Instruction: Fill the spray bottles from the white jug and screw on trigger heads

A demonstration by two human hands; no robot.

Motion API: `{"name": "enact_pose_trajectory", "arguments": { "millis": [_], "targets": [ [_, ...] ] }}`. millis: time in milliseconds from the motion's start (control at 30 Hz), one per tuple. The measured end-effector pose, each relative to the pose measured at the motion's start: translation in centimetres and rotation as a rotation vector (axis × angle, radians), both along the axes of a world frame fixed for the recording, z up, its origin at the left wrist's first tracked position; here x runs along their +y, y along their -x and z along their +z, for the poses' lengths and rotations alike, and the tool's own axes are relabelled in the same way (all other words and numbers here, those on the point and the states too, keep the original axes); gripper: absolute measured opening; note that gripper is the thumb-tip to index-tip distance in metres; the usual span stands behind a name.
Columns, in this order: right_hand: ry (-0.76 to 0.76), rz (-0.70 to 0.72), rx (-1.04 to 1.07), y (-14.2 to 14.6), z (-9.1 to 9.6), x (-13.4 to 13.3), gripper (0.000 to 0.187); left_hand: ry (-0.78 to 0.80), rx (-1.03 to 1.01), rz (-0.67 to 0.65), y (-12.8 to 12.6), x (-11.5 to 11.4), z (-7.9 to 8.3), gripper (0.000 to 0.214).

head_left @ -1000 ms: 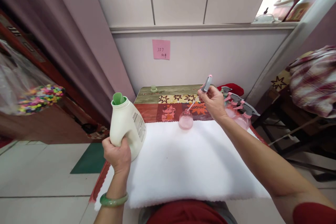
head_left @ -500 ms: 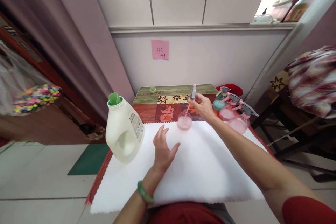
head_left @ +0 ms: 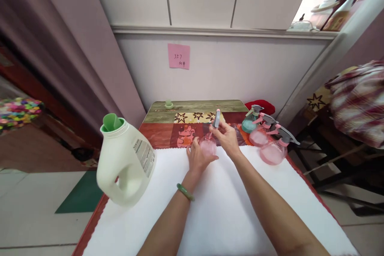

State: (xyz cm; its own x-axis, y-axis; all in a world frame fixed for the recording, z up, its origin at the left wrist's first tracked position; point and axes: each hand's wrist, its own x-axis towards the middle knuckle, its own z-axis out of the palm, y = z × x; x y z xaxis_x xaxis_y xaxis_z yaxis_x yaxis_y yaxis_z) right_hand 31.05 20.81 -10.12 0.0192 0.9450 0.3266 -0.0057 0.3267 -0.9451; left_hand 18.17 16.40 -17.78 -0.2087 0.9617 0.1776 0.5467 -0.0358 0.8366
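My left hand (head_left: 197,156) is wrapped round a small round pink spray bottle (head_left: 207,145) that stands at the far edge of the white pad (head_left: 216,204). My right hand (head_left: 225,135) is closed on the bottle's grey and pink spray head (head_left: 216,119), holding it just above the bottle's neck with its tube reaching down into the bottle. A white detergent jug (head_left: 124,163) with an open green spout stands at the left of the pad, apart from both hands.
Three filled spray bottles, one teal (head_left: 250,122) and two pink (head_left: 271,150), stand at the right of the table. A small green cap (head_left: 168,104) lies at the table's far edge. A plaid cloth (head_left: 357,100) lies on furniture to the right. A wall is close behind.
My left hand let go of the detergent jug, crossed the pad and closed round the pink bottle. My right hand lowered the spray head toward the bottle's neck. The view moved closer.
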Motion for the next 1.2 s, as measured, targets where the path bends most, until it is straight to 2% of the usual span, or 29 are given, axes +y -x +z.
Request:
{"name": "enact_pose_trajectory", "arguments": {
  "millis": [133,267,467,533,633,700,800,967,1067,1200],
  "targets": [
    [0.022,0.020,0.070,1.2,-0.1,-0.6,0.035,-0.007,-0.084,0.014,0.0,0.7,-0.2,0.094],
    [0.038,0.027,0.172,2.1,0.9,-0.3,0.036,-0.050,-0.239,-0.010,0.9,1.5,1.1,0.093],
    [0.014,-0.012,0.255,2.6,3.2,1.6,0.038,-0.095,-0.573,-0.254,3.8,3.3,4.1,0.086],
    [0.019,-0.035,0.278,2.7,3.1,2.0,0.034,-0.088,-0.727,-0.337,4.2,3.5,4.1,0.081],
    [0.076,-0.040,0.312,2.9,2.5,2.4,0.032,-0.005,-1.085,-0.404,4.2,3.4,3.1,0.082],
    [0.106,-0.040,0.340,3.1,2.0,2.6,0.032,0.067,-1.261,-0.399,4.1,3.1,2.3,0.083],
    [0.124,-0.036,0.400,3.3,1.4,2.9,0.035,0.136,-1.335,-0.368,3.9,2.8,1.6,0.076],
    [0.005,-0.097,0.454,2.7,0.8,3.7,0.038,0.172,-1.466,-0.180,3.7,2.9,2.1,0.061],
    [-0.081,-0.165,0.403,2.2,0.8,3.9,0.037,0.191,-1.485,-0.108,3.6,3.2,2.5,0.058],
    [-0.062,-0.090,0.222,2.1,0.8,3.7,0.032,0.242,-1.478,-0.077,3.5,3.3,2.5,0.061]
  ]
}}
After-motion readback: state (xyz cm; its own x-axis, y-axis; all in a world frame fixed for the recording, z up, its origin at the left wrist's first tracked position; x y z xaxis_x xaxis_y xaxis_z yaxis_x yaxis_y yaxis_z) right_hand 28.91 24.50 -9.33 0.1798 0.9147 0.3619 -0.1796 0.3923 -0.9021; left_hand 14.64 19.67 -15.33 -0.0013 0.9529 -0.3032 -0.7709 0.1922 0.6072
